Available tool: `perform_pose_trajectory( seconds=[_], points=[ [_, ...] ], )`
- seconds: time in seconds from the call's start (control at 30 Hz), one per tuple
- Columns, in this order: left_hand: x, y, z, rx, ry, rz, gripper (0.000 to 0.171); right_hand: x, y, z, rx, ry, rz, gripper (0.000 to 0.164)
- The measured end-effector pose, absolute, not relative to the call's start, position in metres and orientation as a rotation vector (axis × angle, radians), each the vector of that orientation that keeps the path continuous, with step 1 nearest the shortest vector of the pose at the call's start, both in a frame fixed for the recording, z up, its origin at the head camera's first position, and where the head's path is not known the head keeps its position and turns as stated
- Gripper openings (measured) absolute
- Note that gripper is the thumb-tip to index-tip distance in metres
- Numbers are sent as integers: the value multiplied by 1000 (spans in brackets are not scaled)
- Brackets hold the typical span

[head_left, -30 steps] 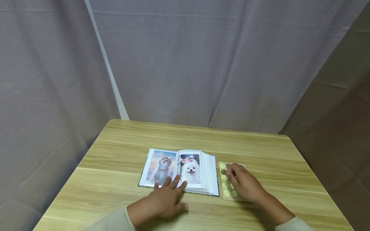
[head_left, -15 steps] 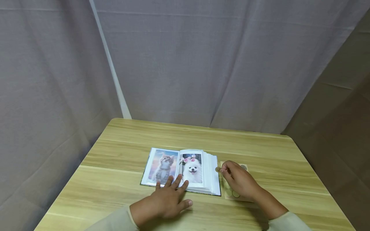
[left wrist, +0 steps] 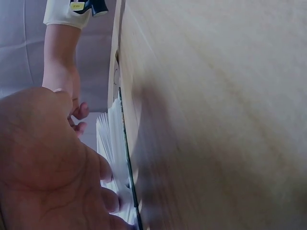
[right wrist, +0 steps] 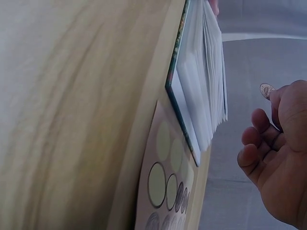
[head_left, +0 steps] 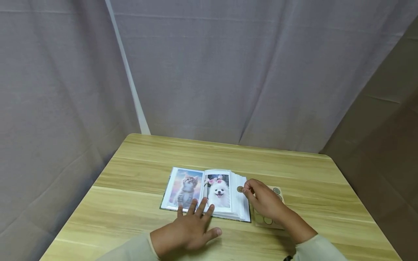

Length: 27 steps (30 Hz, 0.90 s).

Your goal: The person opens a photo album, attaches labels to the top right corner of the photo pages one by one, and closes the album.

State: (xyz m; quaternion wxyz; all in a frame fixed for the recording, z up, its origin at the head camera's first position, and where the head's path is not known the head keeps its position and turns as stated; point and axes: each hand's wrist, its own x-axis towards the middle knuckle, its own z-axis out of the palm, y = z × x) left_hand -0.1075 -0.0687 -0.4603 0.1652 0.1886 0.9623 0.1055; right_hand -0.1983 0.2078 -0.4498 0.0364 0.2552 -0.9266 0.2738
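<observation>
A photo album lies open on the table, a kitten photo on its left page and a white dog photo on its right. My left hand rests with spread fingers over the album's near edge. Between thumb and index finger, my right hand pinches a small round brownish sticker above the album's right side. In the right wrist view the sticker shows printed marks, and the other fingers curl loosely. Under the right hand lies a sticker sheet, partly hidden in the head view.
The wooden table reaches back to grey curtains. A brown cloth hangs at the right. On the sheet, several pale yellow circles sit beside darker printed round stickers.
My right hand has lifted a round sticker from the sheet and carried it left over the album's right edge. My left hand stays at the album's near edge.
</observation>
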Motion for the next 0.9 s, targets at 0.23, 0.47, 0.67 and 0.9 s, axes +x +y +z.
perform_pose_trajectory(
  seconds=[0.23,0.47,0.67,0.9],
  points=[
    [-107,-69,-461,539,2739,296,91,-204,199,-448,846,-2792,824,13],
    [-107,-68,-463,538,2752,288,91,-209,191,-447,857,-2827,842,12],
    [-106,-69,-461,539,2751,298,91,-215,186,-447,879,-2856,836,11],
    [-107,-69,-460,536,2731,302,92,-220,179,-448,885,-2884,831,10]
  ],
)
